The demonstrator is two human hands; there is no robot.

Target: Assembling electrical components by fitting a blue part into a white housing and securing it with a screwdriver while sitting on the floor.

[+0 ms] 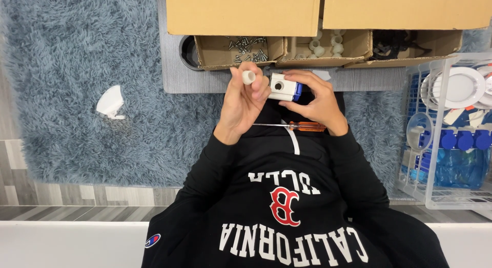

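Left hand (245, 101) pinches white plug (248, 76); right hand (318, 101) grips white-blue block (283, 87); screwdriver (292, 126) on lap, screw box (241, 51) ahead.

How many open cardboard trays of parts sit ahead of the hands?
3, in a row under two closed boxes: the screw tray left, the white-fitting tray middle, the dark-parts tray right. More may be hidden.

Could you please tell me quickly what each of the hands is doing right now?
Left hand: closed on a small white plastic cylinder.
Right hand: closed on a white box-shaped plastic part with a blue end.
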